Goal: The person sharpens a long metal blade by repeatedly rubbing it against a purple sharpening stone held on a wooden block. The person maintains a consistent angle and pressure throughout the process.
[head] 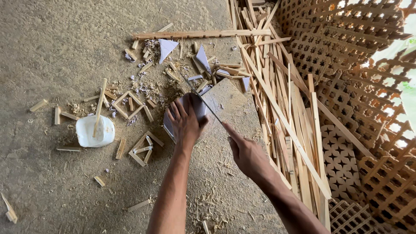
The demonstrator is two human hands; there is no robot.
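My left hand [185, 122] presses down on a pale, flat piece [197, 106] lying on a grey stone block [227, 102] on the ground. My right hand [246, 151] grips the handle of a thin saw blade [201, 97], which runs diagonally away from me across the block just right of my left fingers. Whatever lies beneath my left palm is hidden.
Small wooden square frames [130, 104] and offcuts litter the dirt floor at left, beside a white tub [95, 132] holding a stick. A long strip [201, 34] lies at the back. Long wood slats [281, 108] pile up at right, against carved lattice panels [368, 86].
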